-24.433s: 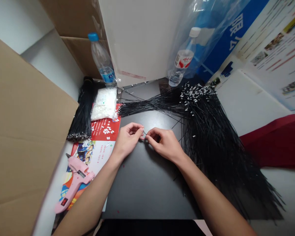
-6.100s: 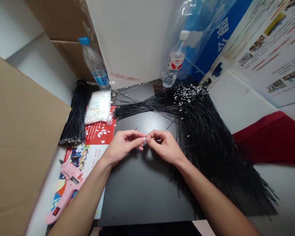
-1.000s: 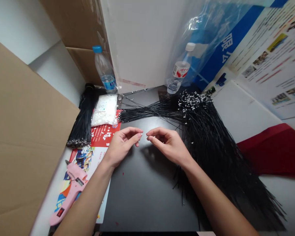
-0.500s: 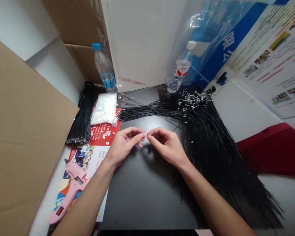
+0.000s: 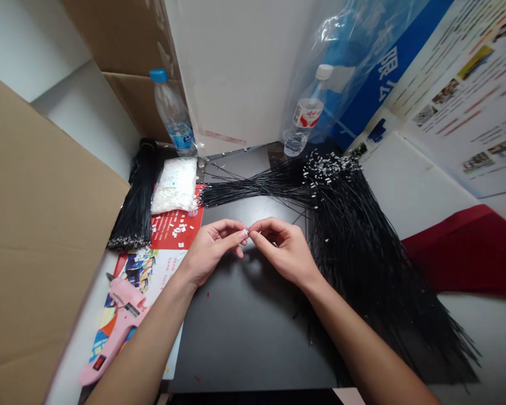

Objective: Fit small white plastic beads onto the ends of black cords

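Black mat (image 5: 244,332) below, left hand (image 5: 211,254) and right hand (image 5: 285,254) pinch one tiny white piece (image 5: 245,231) fingertip-to-fingertip, seemingly for steady control.

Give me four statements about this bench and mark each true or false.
1. The left hand and right hand pinch a small white piece together above the black mat. True.
2. The pink glue gun is in the right hand. False: it lies on the printed sheet, in neither hand.
3. The bag of white pieces lies beside a bundle of black strands. True.
4. Both bottles have blue caps. False: the blue-capped bottle stands apart from a white-capped bottle.
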A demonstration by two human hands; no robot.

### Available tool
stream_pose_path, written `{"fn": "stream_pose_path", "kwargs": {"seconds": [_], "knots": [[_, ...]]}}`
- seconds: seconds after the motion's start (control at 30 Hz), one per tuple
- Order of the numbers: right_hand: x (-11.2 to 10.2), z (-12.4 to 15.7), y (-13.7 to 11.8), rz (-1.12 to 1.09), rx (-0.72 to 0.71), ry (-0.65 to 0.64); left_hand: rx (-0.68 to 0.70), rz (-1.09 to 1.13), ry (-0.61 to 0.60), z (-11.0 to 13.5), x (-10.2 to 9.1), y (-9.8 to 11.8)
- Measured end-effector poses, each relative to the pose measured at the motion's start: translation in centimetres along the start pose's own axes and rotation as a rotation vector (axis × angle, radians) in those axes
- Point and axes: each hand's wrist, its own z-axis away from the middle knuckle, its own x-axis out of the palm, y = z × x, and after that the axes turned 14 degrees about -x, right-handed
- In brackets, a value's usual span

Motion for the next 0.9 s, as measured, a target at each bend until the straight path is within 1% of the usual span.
{"fn": "stream_pose_path", "kwargs": {"seconds": [0.23, 0.4, 0.5, 0.6, 0.8, 0.9], "knots": [[0.03, 0.05, -0.14, 0.010, -0.019, -0.002, -0.021, -0.005, -0.001, 0.10, 0.08, 0.13], [0.00, 0.15, -0.11, 0.120, -0.083, -0.011, -0.006, -0.029, 0.000, 0.01, -0.02, 0.03], [-0.11, 0.22, -0.24, 0.240, -0.171, -0.014, 0.005, -0.051, 0.001, -0.03, -0.10, -0.07], [-0.28, 0.27, -0.43, 0.358, -0.295, -0.028, 0.007, -0.066, 0.003, -0.04, -0.15, -0.12], [-0.62, 0.36, -0.25, 0.516, -0.514, -0.088, 0.022, -0.093, 0.024, 0.01, -0.04, 0.00], [-0.70, 0.36, -0.14, 0.610, -0.593, -0.117, 0.018, -0.087, 0.044, 0.08, 0.06, 0.11]]}}
